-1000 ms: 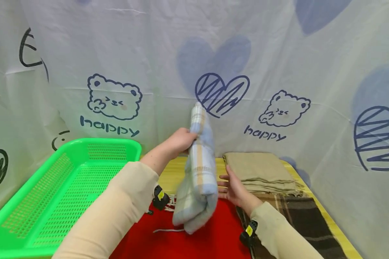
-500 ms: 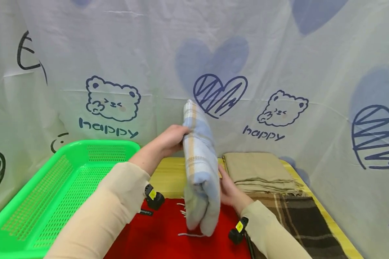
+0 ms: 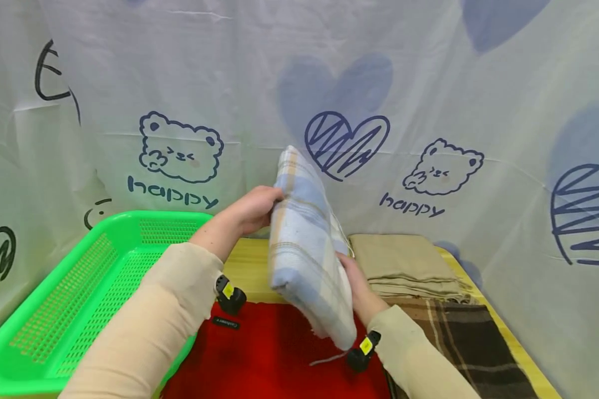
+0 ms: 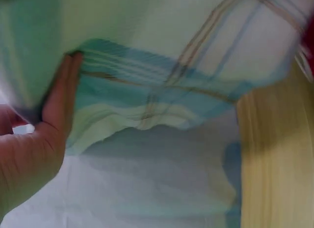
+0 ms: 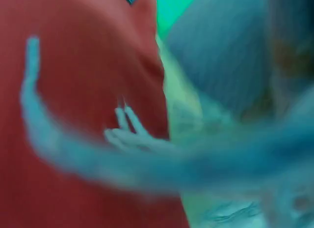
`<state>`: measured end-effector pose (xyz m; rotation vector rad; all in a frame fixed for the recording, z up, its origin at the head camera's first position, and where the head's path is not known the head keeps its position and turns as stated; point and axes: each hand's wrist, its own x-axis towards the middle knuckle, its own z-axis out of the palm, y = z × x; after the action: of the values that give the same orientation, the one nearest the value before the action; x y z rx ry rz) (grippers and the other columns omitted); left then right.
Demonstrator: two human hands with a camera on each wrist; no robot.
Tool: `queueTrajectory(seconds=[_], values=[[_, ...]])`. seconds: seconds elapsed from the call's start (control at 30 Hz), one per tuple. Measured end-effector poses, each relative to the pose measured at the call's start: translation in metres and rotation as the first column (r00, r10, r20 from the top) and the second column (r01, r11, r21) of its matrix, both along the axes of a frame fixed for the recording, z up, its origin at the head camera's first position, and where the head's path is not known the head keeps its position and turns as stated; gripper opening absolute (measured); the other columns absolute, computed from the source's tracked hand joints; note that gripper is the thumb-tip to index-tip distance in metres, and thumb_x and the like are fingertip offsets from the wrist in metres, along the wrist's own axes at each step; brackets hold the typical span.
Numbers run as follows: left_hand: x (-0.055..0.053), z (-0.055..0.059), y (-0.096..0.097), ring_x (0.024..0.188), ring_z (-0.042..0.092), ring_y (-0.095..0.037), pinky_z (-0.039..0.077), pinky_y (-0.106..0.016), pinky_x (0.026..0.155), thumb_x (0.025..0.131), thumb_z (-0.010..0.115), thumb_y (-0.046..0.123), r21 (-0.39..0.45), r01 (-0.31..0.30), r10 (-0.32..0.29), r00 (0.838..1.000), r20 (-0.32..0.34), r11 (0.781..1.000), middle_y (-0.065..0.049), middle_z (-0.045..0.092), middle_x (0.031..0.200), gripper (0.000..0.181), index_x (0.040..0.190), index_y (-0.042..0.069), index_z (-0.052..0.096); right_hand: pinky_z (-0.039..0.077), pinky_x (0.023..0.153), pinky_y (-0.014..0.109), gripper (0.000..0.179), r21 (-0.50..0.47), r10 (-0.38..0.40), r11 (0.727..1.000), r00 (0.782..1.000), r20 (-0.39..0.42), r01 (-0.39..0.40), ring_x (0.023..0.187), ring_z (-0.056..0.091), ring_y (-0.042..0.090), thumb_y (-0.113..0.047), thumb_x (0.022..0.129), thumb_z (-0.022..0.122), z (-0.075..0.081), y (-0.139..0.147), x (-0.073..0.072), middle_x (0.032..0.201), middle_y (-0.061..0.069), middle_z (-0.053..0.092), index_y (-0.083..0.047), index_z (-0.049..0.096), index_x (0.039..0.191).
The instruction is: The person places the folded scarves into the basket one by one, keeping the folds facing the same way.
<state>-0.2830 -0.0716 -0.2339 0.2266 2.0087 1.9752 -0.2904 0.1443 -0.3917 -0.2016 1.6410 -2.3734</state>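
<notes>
A folded plaid scarf (image 3: pixel 301 238) in pale blue, white and tan is held up, tilted, above a red scarf (image 3: pixel 259 349) lying on the table. My left hand (image 3: pixel 249 210) grips its upper left edge; the left wrist view shows the fingers (image 4: pixel 64 93) against the plaid cloth (image 4: pixel 196 56), with the thumb mostly hidden. At the lower right side, my right hand (image 3: pixel 359 288) touches the scarf, its fingers largely hidden by the cloth. A blurred fringe strand (image 5: pixel 122 166) hangs before the red scarf in the right wrist view, where no hand shows.
To the left stands a green plastic basket (image 3: pixel 87 310) with perforated walls. At the back right lies a folded beige scarf (image 3: pixel 404 257), with a brown plaid scarf (image 3: pixel 474 338) in front of it. A printed white curtain (image 3: pixel 259 72) surrounds the yellow table (image 3: pixel 247 269).
The plaid scarf has swung from nearly upright to a tilt, its lower end moving right and its broad face turning into view. My right hand has come from apart to touching it.
</notes>
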Motion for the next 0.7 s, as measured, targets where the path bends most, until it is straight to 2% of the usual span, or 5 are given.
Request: queueTrajectory(seconds=[0.07,0.17,0.27,0.43,0.7], values=[[-0.003,-0.005,-0.007,0.083,0.052,-0.012,0.048,-0.021,0.069,0.094,0.029,0.007,-0.052,-0.026,0.027,0.999,0.019,0.998,-0.009,0.048,0.105,0.035,0.123,-0.009,0.040,0.046,0.075,0.018,0.021,0.126,-0.147,0.982,0.988,0.049,0.140,0.076,0.055,0.002,-0.016,0.096,0.045,0.031,0.001,0.018,0.091,-0.005,0.059,-0.006,0.055,0.112],[-0.006,-0.017,-0.015,0.082,0.051,-0.014,0.046,-0.023,0.069,0.093,0.030,0.008,-0.141,-0.071,0.078,0.996,0.042,0.987,-0.008,0.048,0.103,0.032,0.118,-0.007,0.042,0.046,0.084,0.026,0.043,0.345,-0.293,0.897,0.956,-0.004,0.276,0.086,0.056,0.010,-0.013,0.095,0.048,0.047,0.008,0.024,0.110,0.010,0.057,0.004,0.038,0.134],[-0.009,-0.030,-0.021,0.081,0.052,-0.014,0.046,-0.025,0.071,0.096,0.032,0.015,-0.210,-0.088,0.102,0.993,0.057,0.974,-0.007,0.050,0.100,0.031,0.116,-0.006,0.044,0.044,0.094,0.037,0.051,0.441,-0.310,0.844,0.949,-0.060,0.304,0.100,0.055,0.023,-0.015,0.094,0.051,0.046,0.017,0.017,0.126,0.023,0.049,0.007,0.034,0.137],[-0.009,-0.044,-0.023,0.084,0.055,-0.016,0.049,-0.029,0.080,0.095,0.049,0.020,-0.304,-0.084,0.102,0.994,0.045,0.949,-0.009,0.053,0.100,0.041,0.121,-0.010,0.044,0.040,0.099,0.042,0.049,0.537,-0.275,0.784,0.950,-0.149,0.312,0.110,0.052,0.032,-0.014,0.094,0.052,0.043,0.027,0.006,0.129,0.027,0.048,0.007,0.038,0.135],[-0.004,-0.028,0.002,0.102,0.056,-0.025,0.046,-0.038,0.096,0.089,0.060,0.015,-0.291,-0.030,0.032,0.999,0.004,0.956,-0.019,0.054,0.121,0.046,0.126,-0.008,0.045,0.045,0.093,0.036,0.047,0.571,-0.216,0.764,0.953,-0.213,0.301,0.098,0.056,0.023,-0.015,0.095,0.050,0.073,0.036,0.011,0.126,0.026,0.049,0.008,0.039,0.134]])
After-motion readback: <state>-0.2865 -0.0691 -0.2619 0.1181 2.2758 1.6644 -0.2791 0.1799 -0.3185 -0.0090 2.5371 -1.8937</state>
